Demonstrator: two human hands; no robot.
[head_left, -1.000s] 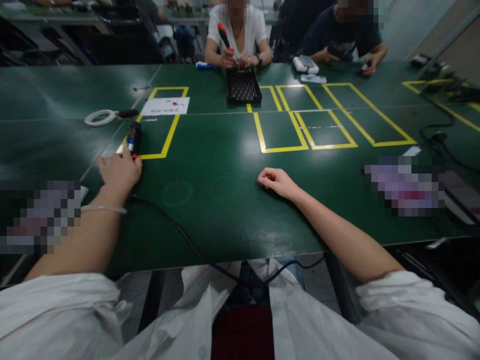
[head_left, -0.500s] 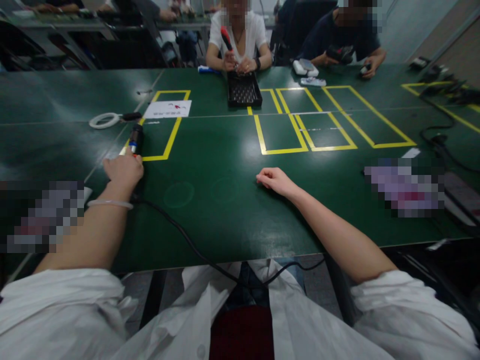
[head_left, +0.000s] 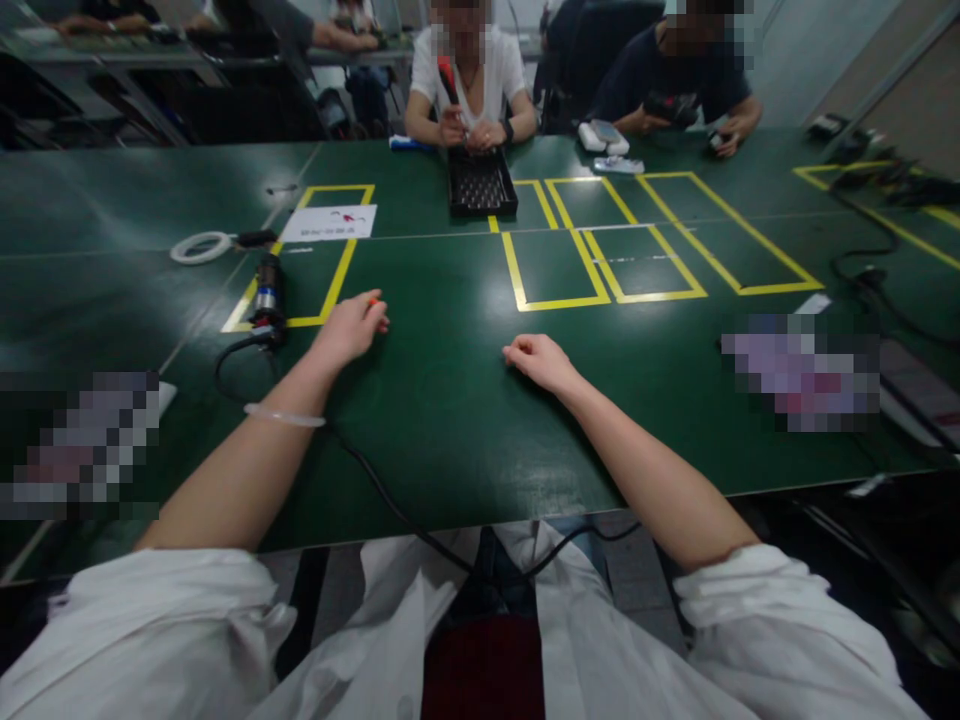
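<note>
My left hand (head_left: 351, 328) is above the green table just right of a yellow-taped frame. Its fingers are closed, and a bit of orange-red shows at the fingertips; I cannot make out what it is. To its left lies a black cylindrical device (head_left: 268, 292) with a silver and blue band, apart from the hand. A black cord (head_left: 375, 485) loops from its near end, passes under my left forearm and runs off the table edge. My right hand (head_left: 546, 362) rests on the table with fingers curled in, partly hidden; nothing shows in them.
Yellow tape frames (head_left: 559, 302) mark the table (head_left: 465, 450). A printed white sheet (head_left: 330, 222) and a coiled white cable (head_left: 201, 247) lie at the left. Across the table a person holds a red-and-black tool (head_left: 448, 80) over a black tray (head_left: 482, 205). Blurred flat items lie at both sides.
My left hand has left the black cylindrical device and moved right. The device stays lying in the taped frame. My right hand stays where it was; the view has shifted slightly.
</note>
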